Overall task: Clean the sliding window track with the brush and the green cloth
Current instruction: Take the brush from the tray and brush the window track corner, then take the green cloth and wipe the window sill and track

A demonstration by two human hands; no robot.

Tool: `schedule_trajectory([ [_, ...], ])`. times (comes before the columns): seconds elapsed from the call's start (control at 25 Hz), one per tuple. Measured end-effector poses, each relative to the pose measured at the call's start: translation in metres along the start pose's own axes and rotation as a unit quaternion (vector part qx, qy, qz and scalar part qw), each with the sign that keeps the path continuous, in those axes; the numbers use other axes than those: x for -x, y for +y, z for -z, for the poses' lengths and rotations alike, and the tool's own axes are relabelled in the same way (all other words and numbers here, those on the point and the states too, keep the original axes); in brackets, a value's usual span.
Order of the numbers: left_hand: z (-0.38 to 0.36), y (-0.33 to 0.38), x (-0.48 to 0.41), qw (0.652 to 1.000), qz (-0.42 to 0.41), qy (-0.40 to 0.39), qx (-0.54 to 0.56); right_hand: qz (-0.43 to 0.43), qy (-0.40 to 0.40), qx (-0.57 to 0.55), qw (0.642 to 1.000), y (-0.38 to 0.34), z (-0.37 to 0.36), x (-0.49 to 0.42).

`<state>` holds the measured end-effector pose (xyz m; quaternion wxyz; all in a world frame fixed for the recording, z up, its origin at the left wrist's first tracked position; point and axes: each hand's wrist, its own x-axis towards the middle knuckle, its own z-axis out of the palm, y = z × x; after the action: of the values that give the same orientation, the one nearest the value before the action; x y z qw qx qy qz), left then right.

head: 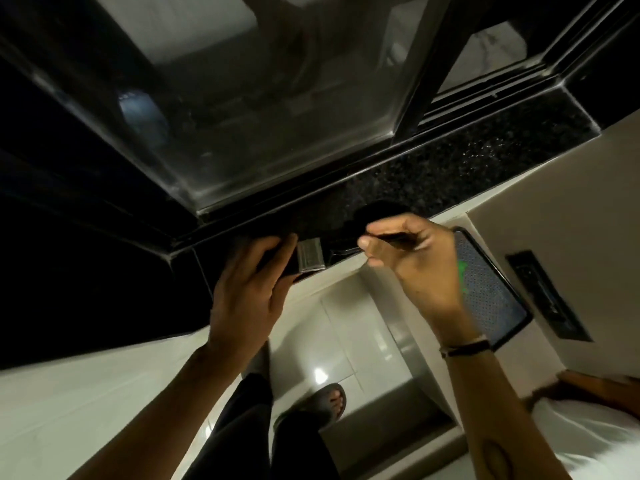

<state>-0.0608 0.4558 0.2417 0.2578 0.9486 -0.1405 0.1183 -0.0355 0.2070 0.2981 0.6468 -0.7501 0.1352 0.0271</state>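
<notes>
The sliding window track (277,211) runs dark along the foot of the glass pane (242,116), beside a black speckled stone sill (467,161). My left hand (249,292) grips the dark handle of a flat brush; its silver ferrule (310,255) and black bristles point right, just below the sill's edge. My right hand (412,261) is beside the bristles, thumb and fingers pinched on a thin dark object that I cannot identify. A small patch of bright green (462,271) shows behind my right hand; whether it is the green cloth is unclear.
A phone-like slab with a patterned face (491,289) leans on the white wall at the right, next to a dark wall slot (547,292). Below are glossy white floor tiles (346,323) and my sandalled foot (329,400). The left wall is black.
</notes>
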Motion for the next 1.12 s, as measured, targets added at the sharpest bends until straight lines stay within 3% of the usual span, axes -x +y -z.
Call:
schedule_trajectory([
  [0.08,0.005,-0.009,0.009,0.998,0.048,-0.003,-0.030,0.104,-0.056,0.147,0.982,0.006,-0.018,-0.017],
  [0.2,0.008,-0.017,0.014,0.987,0.128,-0.020,-0.090,0.291,-0.083,0.315,0.899,0.023,-0.049,-0.037],
  [0.24,0.008,-0.019,0.014,0.981,0.147,-0.022,-0.123,0.317,-0.068,0.352,0.878,0.031,-0.061,-0.039],
  [0.4,0.005,-0.025,0.017,0.964,0.178,-0.030,-0.196,0.334,0.011,0.407,0.850,0.066,-0.099,-0.026],
  [0.56,-0.001,-0.021,0.028,0.965,0.183,-0.049,-0.180,0.274,-0.027,0.483,0.831,0.070,-0.105,-0.007],
  [0.68,0.001,-0.016,0.025,0.967,0.165,-0.021,-0.195,0.252,-0.029,0.484,0.837,0.065,-0.098,0.001],
  [0.76,0.000,-0.003,0.025,0.978,0.117,0.005,-0.174,0.252,-0.010,0.457,0.853,0.076,-0.089,0.013],
  [0.84,-0.016,0.021,0.025,0.992,0.009,0.002,-0.124,0.230,0.044,0.444,0.865,0.099,-0.070,0.026],
  [1.0,-0.078,0.068,0.035,0.980,-0.149,-0.126,-0.042,0.070,0.144,0.441,0.883,0.178,-0.005,0.060],
  [1.12,-0.159,0.090,0.030,0.947,-0.225,-0.227,-0.015,-0.029,0.164,0.471,0.866,0.241,0.056,0.068],
])
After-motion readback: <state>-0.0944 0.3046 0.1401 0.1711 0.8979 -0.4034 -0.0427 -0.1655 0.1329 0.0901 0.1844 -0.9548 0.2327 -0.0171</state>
